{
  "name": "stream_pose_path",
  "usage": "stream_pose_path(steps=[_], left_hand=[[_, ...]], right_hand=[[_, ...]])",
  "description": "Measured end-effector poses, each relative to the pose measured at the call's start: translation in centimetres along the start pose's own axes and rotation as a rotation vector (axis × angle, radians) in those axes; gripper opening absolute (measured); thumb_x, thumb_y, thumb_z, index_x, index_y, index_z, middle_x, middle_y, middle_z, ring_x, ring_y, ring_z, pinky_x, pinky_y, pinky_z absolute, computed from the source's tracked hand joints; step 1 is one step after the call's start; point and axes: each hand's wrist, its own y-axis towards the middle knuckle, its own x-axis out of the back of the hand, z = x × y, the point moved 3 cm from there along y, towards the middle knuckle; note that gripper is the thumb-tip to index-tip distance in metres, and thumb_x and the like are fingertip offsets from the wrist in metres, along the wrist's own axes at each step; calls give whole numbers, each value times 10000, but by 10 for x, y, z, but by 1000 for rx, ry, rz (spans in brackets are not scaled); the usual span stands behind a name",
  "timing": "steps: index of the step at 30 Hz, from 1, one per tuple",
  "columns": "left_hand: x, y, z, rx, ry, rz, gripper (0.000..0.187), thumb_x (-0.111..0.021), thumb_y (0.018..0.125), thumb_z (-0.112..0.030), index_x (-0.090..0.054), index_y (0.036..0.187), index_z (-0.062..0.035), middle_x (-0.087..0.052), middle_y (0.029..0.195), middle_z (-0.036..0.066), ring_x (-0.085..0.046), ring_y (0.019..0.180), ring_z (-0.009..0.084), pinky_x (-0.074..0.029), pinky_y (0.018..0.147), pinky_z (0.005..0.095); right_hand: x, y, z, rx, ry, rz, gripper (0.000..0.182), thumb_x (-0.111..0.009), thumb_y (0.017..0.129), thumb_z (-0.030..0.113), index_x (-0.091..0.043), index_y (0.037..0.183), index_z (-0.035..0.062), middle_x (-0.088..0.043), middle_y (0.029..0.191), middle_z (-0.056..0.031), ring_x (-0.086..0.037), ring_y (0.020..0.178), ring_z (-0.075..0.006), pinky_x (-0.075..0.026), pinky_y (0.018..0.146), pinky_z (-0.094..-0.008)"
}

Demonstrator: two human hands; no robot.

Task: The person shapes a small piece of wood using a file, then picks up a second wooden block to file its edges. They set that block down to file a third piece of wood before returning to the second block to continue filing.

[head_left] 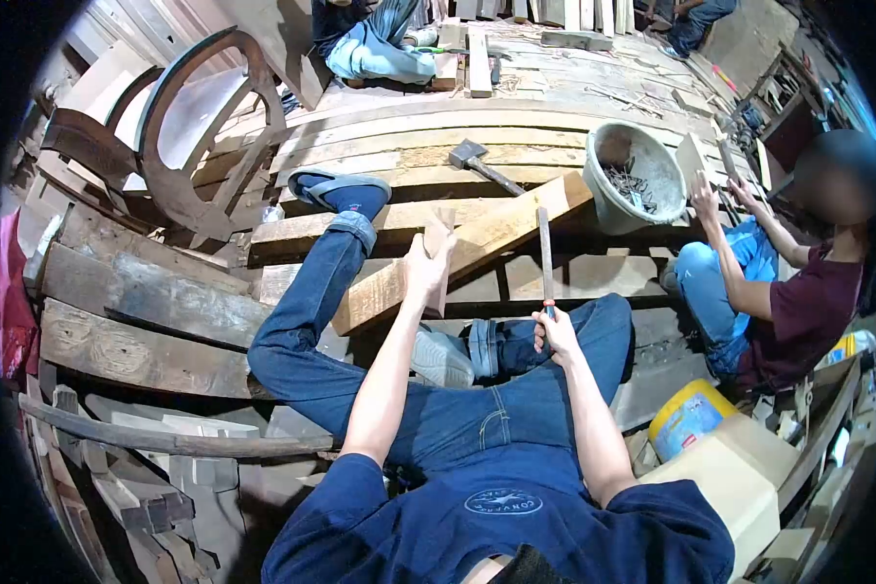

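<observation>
Likely stiff, light enough for one hand, and hard-edged: best to take the flat metal tool [546,255] by its handle [550,310]. Probably rigid too, perhaps splintery: best to grasp the wooden piece [439,290] across its sides. Gripped at the handle by the right hand's [558,337] curled fingers, with the blade pointing beyond them. Clasped near mid-length in the left hand's [424,268] fingers, beside the thick beam [492,237], contact unclear.
</observation>
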Motion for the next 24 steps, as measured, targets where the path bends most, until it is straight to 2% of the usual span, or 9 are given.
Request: stream_pose_path(steps=[1, 2, 4, 7, 15, 18, 19, 22, 24], left_hand=[[-2, 1, 7, 42, -114, 39, 559, -652, 914, -540, -596, 974, 12, -684, 928, 163, -644, 850, 250, -502, 751, 378], [-5, 1, 12, 74, -269, -31, 595, -578, 939, -606, -622, 1001, -16, -679, 900, 102, -626, 806, 224, -499, 744, 366], [-5, 2, 5, 190, -578, 34, 601, -514, 965, -635, -653, 1001, -52, -660, 867, 51, -613, 804, 178, -488, 760, 344], [6, 0, 0, 357, -505, 196, 562, -509, 979, -620, -673, 977, -83, -667, 877, 34, -612, 826, 146, -477, 784, 308], [1, 2, 5, 290, -504, 122, 621, -571, 921, -677, -660, 830, -68, -596, 765, -2, -543, 730, 121, -437, 677, 299], [10, -3, -4, 309, -347, 117, 638, -594, 894, -696, -665, 822, -66, -579, 721, -3, -537, 690, 131, -434, 662, 295], [8, -1, -2, 278, -317, 54, 649, -609, 883, -690, -673, 797, -51, -587, 682, 19, -548, 665, 145, -445, 653, 309], [12, -7, -13, 204, -180, 33, 653, -611, 880, -677, -678, 782, -34, -618, 683, 48, -565, 666, 150, -455, 645, 322], [13, -7, -16, 136, -96, 8, 648, -622, 876, -642, -679, 804, -1, -680, 733, 128, -642, 703, 223, -483, 672, 368]], right_hand=[[0, 0, 0, 2, -5, -3, 145, -612, 976, 121, -504, 892, 73, -492, 607, -21, -487, 428, -145, -422, 378, -326], [0, 1, 0, 5, -11, -5, 145, -612, 976, 121, -504, 892, 74, -492, 607, -21, -486, 425, -145, -421, 376, -326], [0, 1, 0, 4, -11, -6, 143, -614, 975, 124, -506, 896, 74, -493, 606, -21, -487, 424, -146, -421, 375, -324], [0, 0, 1, 11, -41, 6, 111, -584, 993, 142, -520, 935, 72, -492, 610, -23, -487, 446, -140, -428, 395, -318], [-1, -1, 0, 15, -53, 1, 119, -580, 997, 149, -511, 920, 89, -491, 609, -19, -494, 450, -133, -429, 397, -311], [0, 0, -1, 16, -56, 3, 106, -575, 999, 150, -524, 936, 82, -497, 612, -20, -496, 451, -134, -433, 401, -307], [0, 0, -1, 13, -66, -1, 100, -572, 1000, 150, -530, 945, 78, -499, 613, -21, -496, 451, -134, -434, 402, -306], [-1, 0, 0, 14, -55, -2, 90, -585, 984, 136, -531, 948, 74, -510, 618, -20, -492, 442, -138, -434, 397, -308], [-1, -1, 0, 10, -42, -3, 94, -592, 976, 130, -526, 939, 75, -513, 618, -20, -490, 436, -139, -433, 394, -308]])
